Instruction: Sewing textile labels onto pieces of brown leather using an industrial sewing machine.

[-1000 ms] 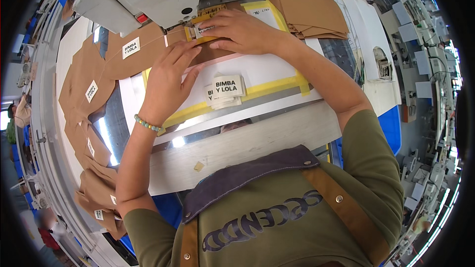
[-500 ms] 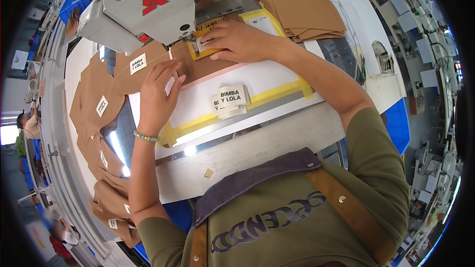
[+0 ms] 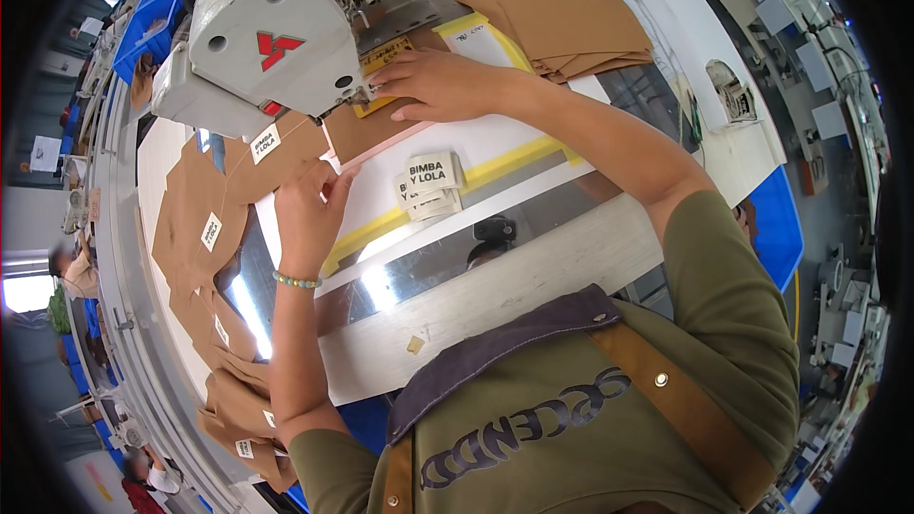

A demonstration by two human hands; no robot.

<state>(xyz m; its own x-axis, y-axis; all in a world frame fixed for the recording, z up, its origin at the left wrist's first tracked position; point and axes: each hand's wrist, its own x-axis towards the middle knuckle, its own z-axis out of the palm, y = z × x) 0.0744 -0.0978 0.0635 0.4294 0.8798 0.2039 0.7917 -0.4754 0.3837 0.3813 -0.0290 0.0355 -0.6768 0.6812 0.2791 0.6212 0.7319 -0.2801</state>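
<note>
Pressing flat, the right hand (image 3: 433, 86) spreads open fingers on a brown fabric piece (image 3: 367, 133) under the sewing machine (image 3: 267, 33) head. At its eight o'clock, the left hand (image 3: 307, 214) pinches that piece's edge. Woven labels (image 3: 428, 186) lie at five o'clock; stacked brown pieces (image 3: 562, 14) at two.

The off-white sewing machine head (image 3: 262, 33) has a smooth, painted metal look with a faint sheen. Under it lies a flat piece of matt brown cloth (image 3: 367, 128), soft and unglossed, like the stacked brown cloth pieces (image 3: 571, 19) farther back. The small cream woven labels (image 3: 430, 183) look like matt fabric. The white table (image 3: 495, 148) is smooth, edged with matt yellow tape (image 3: 505, 169); a polished metal strip (image 3: 428, 262) shines with glare. The beaded bracelet (image 3: 297, 281) looks glossy.
</note>
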